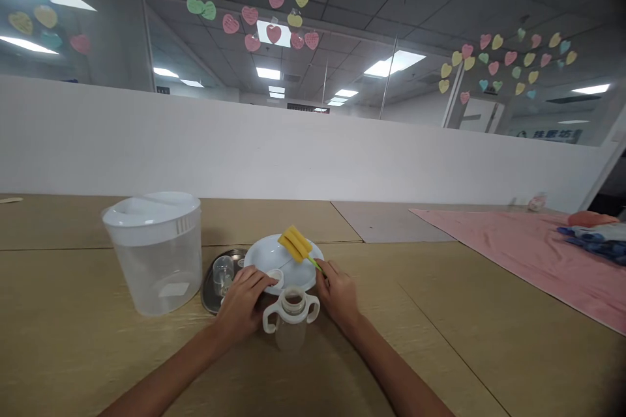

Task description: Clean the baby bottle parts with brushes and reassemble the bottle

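My right hand (pixel 335 288) is closed round the green handle of a yellow sponge brush (pixel 295 244), whose head is over a white bowl (pixel 261 249). My left hand (pixel 246 296) holds a small white ring-shaped piece (pixel 276 277) by the bowl's near left edge. Between my forearms a clear bottle (pixel 292 332) with two white side handles stands upright, its mouth uncovered. Left of the bowl, partly behind my left hand, is a metal tray (pixel 208 287) with a clear cap (pixel 223 271) and small parts I cannot make out.
A large lidded translucent bucket (pixel 163 267) stands on the table (pixel 415 339) at the left. A pink cloth (pixel 528 247) lies at the right, with folded fabric (pixel 599 234) on its far side. Behind the table runs a low white wall (pixel 303 156) below glass panes.
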Motion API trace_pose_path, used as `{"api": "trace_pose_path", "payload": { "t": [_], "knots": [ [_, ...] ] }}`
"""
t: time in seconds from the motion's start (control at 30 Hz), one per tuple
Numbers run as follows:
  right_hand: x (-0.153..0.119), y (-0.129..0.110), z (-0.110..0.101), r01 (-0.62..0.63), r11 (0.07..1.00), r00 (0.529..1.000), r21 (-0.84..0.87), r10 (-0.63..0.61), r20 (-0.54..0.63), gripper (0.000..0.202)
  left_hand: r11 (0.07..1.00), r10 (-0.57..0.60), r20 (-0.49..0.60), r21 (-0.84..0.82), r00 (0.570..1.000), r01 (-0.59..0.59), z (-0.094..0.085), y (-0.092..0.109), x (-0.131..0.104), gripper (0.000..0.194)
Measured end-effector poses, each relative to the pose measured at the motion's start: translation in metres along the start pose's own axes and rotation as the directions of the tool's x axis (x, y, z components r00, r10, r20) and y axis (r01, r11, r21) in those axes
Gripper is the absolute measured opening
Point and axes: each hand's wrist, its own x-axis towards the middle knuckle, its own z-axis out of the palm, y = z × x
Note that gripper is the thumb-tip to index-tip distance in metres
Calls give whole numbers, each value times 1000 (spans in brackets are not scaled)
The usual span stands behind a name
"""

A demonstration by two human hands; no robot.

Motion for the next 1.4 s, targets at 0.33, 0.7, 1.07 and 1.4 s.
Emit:
{"api": "trace_pose_path", "payload": {
  "t": [0.33,0.7,1.07,1.4],
  "knots": [
    [2,-1,-2,26,1000,999,4,-26,-35,27,996,-80,-171,-46,982,73,-5,6,-6,17],
    [4,1,-10,211,973,976,-88,-215,-31,29,968,-218,-316,-190,923,163,-11,5,-9,15],
    [8,4,-17,428,876,899,-222,-437,6,27,971,-169,-385,-222,907,87,-17,15,-8,14],
    [7,6,-16,207,973,965,-105,-220,-140,28,897,-438,-386,-252,812,364,-31,-1,-7,28]
  ]
}}
